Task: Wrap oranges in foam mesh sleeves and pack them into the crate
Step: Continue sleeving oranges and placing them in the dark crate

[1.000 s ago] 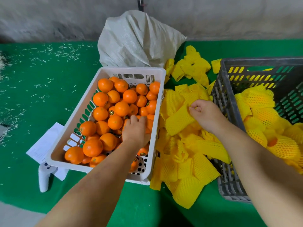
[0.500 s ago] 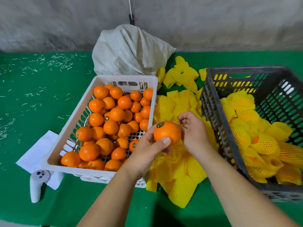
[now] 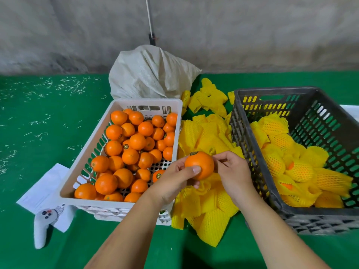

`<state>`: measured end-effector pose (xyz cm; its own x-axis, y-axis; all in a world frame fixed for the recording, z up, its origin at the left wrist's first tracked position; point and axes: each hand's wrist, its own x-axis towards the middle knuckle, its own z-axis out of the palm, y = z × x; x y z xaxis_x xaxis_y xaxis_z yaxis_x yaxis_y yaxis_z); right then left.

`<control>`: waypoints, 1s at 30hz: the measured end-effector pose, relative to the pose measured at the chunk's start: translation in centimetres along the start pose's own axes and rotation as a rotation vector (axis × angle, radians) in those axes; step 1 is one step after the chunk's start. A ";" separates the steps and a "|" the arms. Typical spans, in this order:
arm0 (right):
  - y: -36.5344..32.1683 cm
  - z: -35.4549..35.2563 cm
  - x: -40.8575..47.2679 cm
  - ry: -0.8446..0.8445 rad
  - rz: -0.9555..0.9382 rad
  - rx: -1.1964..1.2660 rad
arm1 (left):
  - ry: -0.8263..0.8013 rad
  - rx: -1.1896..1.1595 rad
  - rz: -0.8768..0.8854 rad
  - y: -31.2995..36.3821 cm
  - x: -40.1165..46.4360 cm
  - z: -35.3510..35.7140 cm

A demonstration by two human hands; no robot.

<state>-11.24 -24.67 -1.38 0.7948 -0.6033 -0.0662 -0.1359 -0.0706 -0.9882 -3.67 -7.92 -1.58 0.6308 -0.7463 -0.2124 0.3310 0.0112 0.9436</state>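
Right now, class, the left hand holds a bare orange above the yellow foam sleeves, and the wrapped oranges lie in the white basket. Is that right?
Not quite. The head view shows the left hand holding the bare orange above the foam sleeves, but the wrapped oranges lie in the grey crate, not the white basket.

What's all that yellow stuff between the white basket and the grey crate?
In the head view, a pile of yellow foam mesh sleeves lies on the green table between the white plastic basket of oranges and the dark grey plastic crate.
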 end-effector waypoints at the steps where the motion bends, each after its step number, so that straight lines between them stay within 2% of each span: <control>1: 0.0 0.1 -0.1 0.003 0.002 0.033 | -0.020 -0.036 -0.012 0.1 0.0 -0.2; 4: 0.1 0.1 -0.3 0.004 0.002 0.108 | -0.035 -0.158 -0.045 0.1 -0.1 -0.6; 8: 0.3 -0.2 -0.6 -0.056 -0.019 0.038 | -0.021 -0.171 -0.016 -0.3 0.2 -0.6; 12: -0.2 -0.2 -0.8 0.048 -0.127 -0.001 | -0.007 -0.075 -0.010 -0.4 0.2 -0.1; 15: -0.4 0.4 -0.5 0.056 -0.202 -0.131 | -0.097 -0.134 -0.051 -0.3 -0.2 -0.7; 21: -0.1 0.6 -0.8 0.006 -0.136 -0.194 | -0.028 -0.249 -0.050 -0.6 -0.2 -0.8; 23: -0.6 0.1 -0.9 0.007 -0.143 -0.125 | 0.010 -0.205 -0.011 -0.6 -0.2 -0.2; 26: -1.7 0.0 -1.3 0.017 -0.172 -0.058 | 0.105 -0.013 0.043 -1.0 -0.3 0.2; 30: -2.6 0.2 -2.9 0.020 -0.381 -0.254 | 0.153 0.040 0.110 -1.4 -0.3 0.2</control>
<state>-13.07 -22.60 1.33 0.8049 -0.5114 0.3009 0.0212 -0.4820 -0.8759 -4.49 -7.83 -2.78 0.7619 -0.6323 -0.1403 0.2276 0.0586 0.9720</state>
